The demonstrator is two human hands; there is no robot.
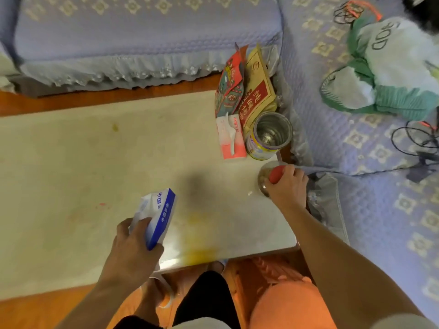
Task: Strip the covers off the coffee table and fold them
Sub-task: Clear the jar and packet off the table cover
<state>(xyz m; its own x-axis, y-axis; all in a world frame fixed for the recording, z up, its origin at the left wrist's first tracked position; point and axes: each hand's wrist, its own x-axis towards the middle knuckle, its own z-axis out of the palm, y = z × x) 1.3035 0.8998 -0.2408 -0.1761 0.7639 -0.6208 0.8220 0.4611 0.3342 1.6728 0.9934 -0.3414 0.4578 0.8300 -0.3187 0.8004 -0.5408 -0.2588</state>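
The pale cover [99, 162] is lying flat over the coffee table [273, 251], its long axis running left to right in front of the person, and things are sitting on it at the right end. The left hand [135, 245] is gripping a blue-and-white tissue pack [158, 216], fingers curled round its lower end, near the front edge. The right hand [288, 186] is reaching farther, fingers wrapped round a red-handled thing [276, 174] at a small bowl [263, 179], beside an open tin [269, 136] and snack packets [244, 89]. Clearing probably comes first.
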